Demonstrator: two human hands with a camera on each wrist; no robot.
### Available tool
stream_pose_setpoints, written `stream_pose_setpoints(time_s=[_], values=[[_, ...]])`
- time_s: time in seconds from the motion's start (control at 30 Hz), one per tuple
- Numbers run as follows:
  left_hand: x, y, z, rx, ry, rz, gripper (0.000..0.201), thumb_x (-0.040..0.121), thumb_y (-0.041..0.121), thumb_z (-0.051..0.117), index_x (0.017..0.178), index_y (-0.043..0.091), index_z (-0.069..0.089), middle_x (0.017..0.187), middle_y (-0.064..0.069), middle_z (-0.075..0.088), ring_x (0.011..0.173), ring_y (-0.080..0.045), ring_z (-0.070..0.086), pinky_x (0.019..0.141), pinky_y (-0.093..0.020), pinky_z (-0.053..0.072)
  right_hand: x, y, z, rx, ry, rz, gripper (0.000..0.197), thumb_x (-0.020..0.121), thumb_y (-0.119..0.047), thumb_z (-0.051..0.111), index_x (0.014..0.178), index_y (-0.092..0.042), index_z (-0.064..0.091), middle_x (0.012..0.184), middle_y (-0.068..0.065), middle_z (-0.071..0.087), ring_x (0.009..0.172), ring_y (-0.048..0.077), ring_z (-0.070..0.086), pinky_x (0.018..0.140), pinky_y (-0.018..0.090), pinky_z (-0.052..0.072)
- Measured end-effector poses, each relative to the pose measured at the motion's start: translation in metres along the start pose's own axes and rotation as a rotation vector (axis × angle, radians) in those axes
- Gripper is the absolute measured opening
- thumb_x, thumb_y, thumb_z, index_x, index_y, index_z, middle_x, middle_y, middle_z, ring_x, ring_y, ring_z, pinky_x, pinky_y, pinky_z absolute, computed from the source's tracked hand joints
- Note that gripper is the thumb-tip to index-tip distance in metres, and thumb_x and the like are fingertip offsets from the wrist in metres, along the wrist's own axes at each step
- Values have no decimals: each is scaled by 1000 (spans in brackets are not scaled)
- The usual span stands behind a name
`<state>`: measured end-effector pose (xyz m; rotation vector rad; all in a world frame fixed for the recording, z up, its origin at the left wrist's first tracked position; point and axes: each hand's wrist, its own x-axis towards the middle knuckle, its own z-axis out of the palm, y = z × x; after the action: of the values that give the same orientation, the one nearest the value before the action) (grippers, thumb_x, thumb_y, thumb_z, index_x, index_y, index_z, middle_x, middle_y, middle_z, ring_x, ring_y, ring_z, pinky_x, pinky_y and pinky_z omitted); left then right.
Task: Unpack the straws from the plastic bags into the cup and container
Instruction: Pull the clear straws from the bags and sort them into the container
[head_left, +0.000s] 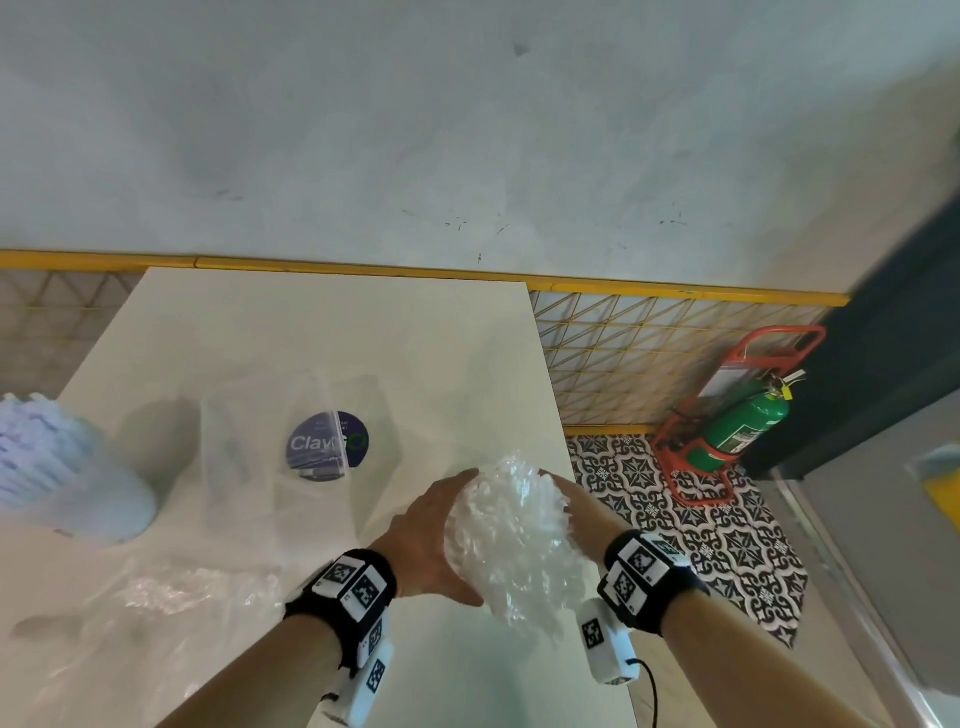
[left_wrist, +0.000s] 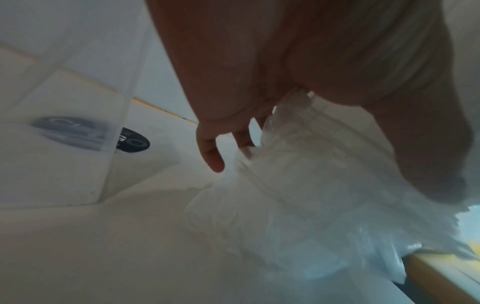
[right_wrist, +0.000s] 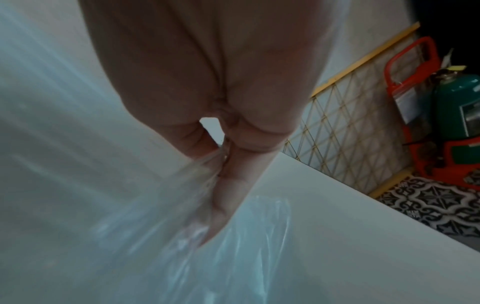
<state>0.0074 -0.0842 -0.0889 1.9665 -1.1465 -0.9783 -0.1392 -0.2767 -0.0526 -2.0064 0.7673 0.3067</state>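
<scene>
Right now I have a fat bundle of straws (head_left: 511, 540), each one in a crinkly clear wrapper, pressed between my two palms above the near right part of the table (head_left: 322, 322). My left hand (head_left: 434, 540) lies flat against the bundle's left side with the fingers straight, the thumb running under its near end. My right hand (head_left: 569, 506) cups the other side; from the wrist view its fingers (right_wrist: 228, 181) run long and straight down into the glossy plastic, so neither hand is curled into a fist. The bundle looks lumpy and frosted, its ends ragged. On the smooth cream tabletop, well to the left of it, a clear square container (head_left: 291, 441) stands with a dark round label showing through its walls. At the far left edge a pale round cup (head_left: 111, 499) already bristles with wrapped straws. Beside my left forearm a limp, wrinkled plastic bag (head_left: 171, 597) lies flat.
</scene>
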Motion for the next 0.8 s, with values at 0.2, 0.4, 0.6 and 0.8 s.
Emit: stream_pose_setpoints(time_s=[0.2,0.4,0.6,0.8], values=[[-1,11,-7,-67,28,-5,123,51,43,90,139,65,7,144,27,38,133,-4,41,107,-36,43,-39,-11,-7,-170,-184,-14,88,88,5,61,148,-31,8,151,-9,17,141,12,28,114,15,22],[-2,19,-13,-168,-14,-74,98,55,37,90,139,35,38,113,26,61,110,2,58,98,-30,50,-39,-11,-3,65,-28,-154,97,52,-39,96,134,-21,47,123,-6,63,115,11,61,93,27,54],[-12,19,0,-186,-52,-63,122,41,38,97,140,42,26,128,32,48,123,7,45,105,-25,41,-14,15,25,-80,51,-165,112,36,-69,89,128,-58,26,132,-12,49,124,10,51,103,39,49],[-10,21,8,-182,32,-65,138,40,49,95,146,44,7,136,32,39,129,4,39,109,-24,34,3,34,28,-291,10,-197,72,52,-74,81,106,-34,55,108,-17,59,110,11,57,97,27,50]])
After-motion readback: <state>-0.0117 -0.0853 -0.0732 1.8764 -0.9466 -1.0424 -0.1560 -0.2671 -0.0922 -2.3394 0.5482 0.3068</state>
